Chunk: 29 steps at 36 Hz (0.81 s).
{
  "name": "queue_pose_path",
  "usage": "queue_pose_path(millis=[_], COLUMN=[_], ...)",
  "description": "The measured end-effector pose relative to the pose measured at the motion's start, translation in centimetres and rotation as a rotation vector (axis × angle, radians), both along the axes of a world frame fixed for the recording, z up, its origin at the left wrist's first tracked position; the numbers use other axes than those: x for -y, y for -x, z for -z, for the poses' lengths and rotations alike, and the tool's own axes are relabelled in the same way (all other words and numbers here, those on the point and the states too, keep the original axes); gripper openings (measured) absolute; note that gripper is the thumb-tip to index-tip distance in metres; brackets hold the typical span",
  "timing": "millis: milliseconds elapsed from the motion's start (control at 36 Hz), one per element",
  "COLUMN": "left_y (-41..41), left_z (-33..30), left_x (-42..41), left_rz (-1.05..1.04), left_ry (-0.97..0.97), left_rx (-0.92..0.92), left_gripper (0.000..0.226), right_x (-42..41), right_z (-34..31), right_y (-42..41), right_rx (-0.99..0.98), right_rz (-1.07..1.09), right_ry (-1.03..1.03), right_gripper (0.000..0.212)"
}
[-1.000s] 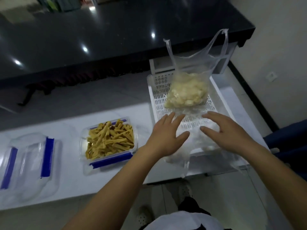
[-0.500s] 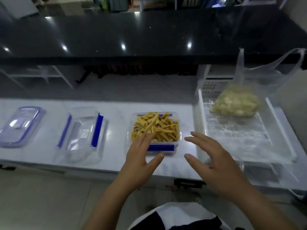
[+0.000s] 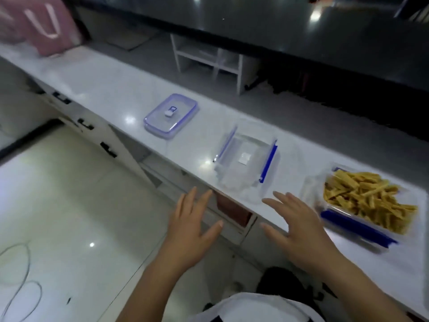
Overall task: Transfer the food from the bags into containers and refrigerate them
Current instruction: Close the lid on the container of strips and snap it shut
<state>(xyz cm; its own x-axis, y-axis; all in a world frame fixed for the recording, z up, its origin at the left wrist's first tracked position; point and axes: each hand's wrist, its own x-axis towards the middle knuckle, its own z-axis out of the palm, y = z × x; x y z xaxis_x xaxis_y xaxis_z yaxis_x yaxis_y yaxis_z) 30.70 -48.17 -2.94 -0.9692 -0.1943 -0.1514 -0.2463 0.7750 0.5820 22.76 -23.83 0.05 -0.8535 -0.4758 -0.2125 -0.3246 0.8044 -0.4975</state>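
- A person's left hand [image 3: 190,225] and right hand [image 3: 296,225] hover side by side at the near edge of the white desk [image 3: 111,89], fingers spread and straight, holding nothing.
- An empty clear container [image 3: 247,160] with blue clips stands at the near edge of the desk just beyond the fingertips, its front part reaching close to the lip; a careless nudge from either hand could, by this reading, push it off onto the tiled floor [image 3: 58,205].
- Crumpled clear plastic appears to lie at the container's near end, though blur makes it hard to be sure; snagged by a finger, it could drag the light box along.
- A second container [image 3: 362,203], heaped with yellow food sticks, sits at the right end of the desk, near the right hand, uncovered. The sticks rise above the rim, so pressing a lid on may crush them or spill some.
- A blue-tinted lid [image 3: 170,116] lies flat farther left, well apart from both containers; which box it fits cannot be told, and a mismatched lid would likely leave the food unsealed in the fridge.
- No food bag and no fridge are in view; a further bag would have to be brought to the empty container.
- A pink bag [image 3: 44,24] stands at the far left end, clear of the work.
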Motion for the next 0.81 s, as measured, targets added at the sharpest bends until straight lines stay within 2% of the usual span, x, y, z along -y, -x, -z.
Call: queue_pose_path(millis=[167, 417, 611, 722, 806], left_y=[-0.5, 5.3, 15.8, 22.7, 26.7], left_z=[0.7, 2.1, 2.3, 2.4, 3.2], left_x=[5.8, 15.9, 27.4, 32.5, 35.2], left_rz=[-0.095, -0.154, -0.051, 0.089, 0.196], left_ry=[0.009, 0.072, 0.191, 0.243, 0.28], left_rx=[0.019, 0.055, 0.228, 0.291, 0.307], left_gripper=[0.077, 0.083, 0.096, 0.102, 0.105], right_x=[7.2, 18.9, 31.2, 35.0, 36.8], right_z=[-1.4, 0.3, 4.4, 7.1, 8.9], right_y=[1.5, 9.4, 18.8, 21.8, 22.5], right_rx=[-0.052, -0.09, -0.037, 0.047, 0.088], right_rz=[-0.159, -0.345, -0.28, -0.173, -0.068], right_ry=[-0.045, -0.223, -0.261, -0.277, -0.247], right_gripper=[0.059, 0.075, 0.092, 0.114, 0.121])
